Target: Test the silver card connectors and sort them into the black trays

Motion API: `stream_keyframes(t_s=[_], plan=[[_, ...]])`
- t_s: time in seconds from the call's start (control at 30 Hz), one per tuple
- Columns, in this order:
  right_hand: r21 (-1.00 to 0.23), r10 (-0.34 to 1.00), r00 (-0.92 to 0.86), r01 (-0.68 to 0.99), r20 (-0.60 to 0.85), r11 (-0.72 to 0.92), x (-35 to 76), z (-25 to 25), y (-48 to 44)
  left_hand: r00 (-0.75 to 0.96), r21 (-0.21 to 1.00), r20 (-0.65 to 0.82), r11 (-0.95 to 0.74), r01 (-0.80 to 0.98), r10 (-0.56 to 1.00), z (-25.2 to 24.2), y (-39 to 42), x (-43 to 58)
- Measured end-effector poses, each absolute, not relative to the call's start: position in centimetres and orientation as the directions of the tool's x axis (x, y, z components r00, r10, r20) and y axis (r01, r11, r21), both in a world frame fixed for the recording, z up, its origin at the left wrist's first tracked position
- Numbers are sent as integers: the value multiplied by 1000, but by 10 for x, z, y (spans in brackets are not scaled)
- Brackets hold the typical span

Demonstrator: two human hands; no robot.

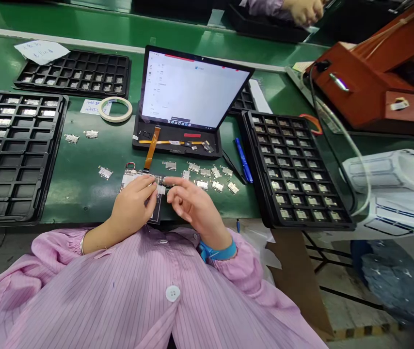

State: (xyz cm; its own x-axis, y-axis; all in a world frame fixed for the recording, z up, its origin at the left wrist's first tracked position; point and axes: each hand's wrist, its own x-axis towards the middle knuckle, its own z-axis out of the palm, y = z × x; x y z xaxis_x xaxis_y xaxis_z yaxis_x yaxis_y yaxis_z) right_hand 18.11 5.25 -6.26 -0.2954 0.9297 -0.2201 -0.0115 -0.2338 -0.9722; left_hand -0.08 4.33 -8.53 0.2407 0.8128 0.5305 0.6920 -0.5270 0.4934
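Note:
A circuit board point(156, 209) lies at the table's front edge, with an orange ribbon cable point(151, 149) running from it to the screen. My left hand point(130, 203) is over the board, its fingers closed on it and hiding much of it. At the board's right edge is my right hand point(198, 206). Its index finger reaches toward a small connector there and the other fingers are loosely curled and apart; whether it touches is hard to see. Several small silver modules point(202, 185) lie loose right of the board, and another silver module point(105, 172) lies to its left.
A lit screen point(192, 92) leans in a black tray point(178, 149). Compartment trays of modules stand left point(52, 165) and right point(265, 203). Tape roll point(128, 112), blue pen point(243, 160) and black tweezers point(233, 167) lie about. Another person's hand point(305, 10) shows across the table.

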Motion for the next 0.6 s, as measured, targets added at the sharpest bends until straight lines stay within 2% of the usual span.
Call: stream_keyframes(t_s=[0.03,0.07,0.13,0.2,0.23,0.3,0.37,0.47,0.53,0.6], plan=[[-984,980,-179,167,-86,-56,180,-63,53,239,499,530,-527,688,814,-86,43,-1],[-920,991,-107,375,76,111,179,-64,54,236,504,532,-528,684,813,-86,44,-1],[-634,936,-158,699,313,330,179,-67,57,229,511,535,-528,679,813,-87,44,-1],[-390,887,-298,814,353,429,182,-69,60,227,516,536,-528,675,813,-88,44,-1],[-325,872,-335,831,356,452,184,-70,60,227,520,534,-528,672,815,-88,44,-1],[-269,849,-341,842,404,467,186,-68,59,219,538,532,-526,659,818,-84,43,-1],[-274,815,-336,823,473,498,187,-64,53,186,586,512,-499,638,839,-77,42,-2],[-368,781,-338,738,524,566,182,-58,40,159,770,358,-388,508,920,-62,42,-3],[-543,832,-238,662,501,517,179,-57,32,198,873,228,-290,392,953,-54,44,-2],[-755,922,-125,539,367,373,179,-59,28,234,910,162,-237,342,959,-49,45,0]])
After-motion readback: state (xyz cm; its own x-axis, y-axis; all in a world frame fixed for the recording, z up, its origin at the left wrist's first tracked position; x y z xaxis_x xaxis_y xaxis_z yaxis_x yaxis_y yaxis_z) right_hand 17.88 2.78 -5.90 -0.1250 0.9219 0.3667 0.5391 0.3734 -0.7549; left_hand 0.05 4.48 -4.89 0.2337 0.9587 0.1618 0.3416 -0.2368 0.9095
